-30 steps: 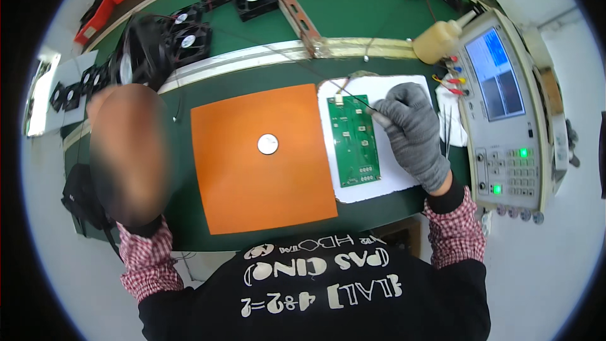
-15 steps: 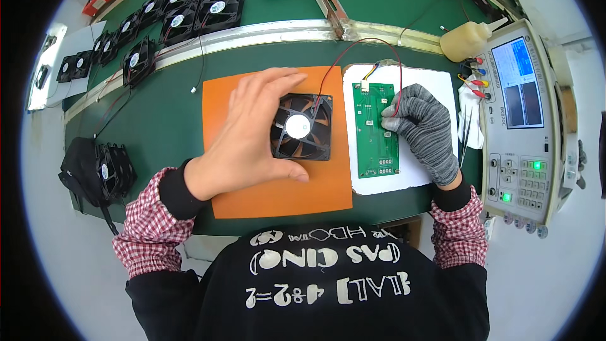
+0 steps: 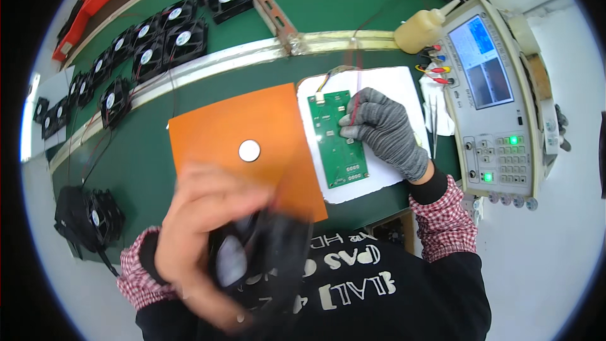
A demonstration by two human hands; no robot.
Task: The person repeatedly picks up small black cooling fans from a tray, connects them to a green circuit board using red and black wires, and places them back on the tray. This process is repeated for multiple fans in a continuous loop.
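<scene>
My left hand (image 3: 199, 233), bare and blurred by motion, is wrapped round a black square cooling fan (image 3: 278, 252) in front of my chest. The fan is tilted and smeared, with a pale round hub showing. In a grey knitted glove, my right hand (image 3: 388, 129) is closed in a pinch on a thin red wire lead at the right edge of a green circuit board (image 3: 341, 145). This board lies on a white pad (image 3: 394, 82), with a white plug and coloured wires at its top. A round white disc (image 3: 249, 150) lies on the orange mat (image 3: 214, 126).
Several black fans (image 3: 183, 38) stand at the far left beyond a pale rail (image 3: 240, 55). A black bag (image 3: 76, 218) sits at the left. On the right are a bench meter (image 3: 483, 82), a yellowish squeeze bottle (image 3: 420, 31), clip leads and tweezers (image 3: 434, 126).
My left hand has lifted the fan off the orange mat and brought it toward my chest, uncovering the white disc. My right hand keeps its pinch at the board. The view has shifted.
</scene>
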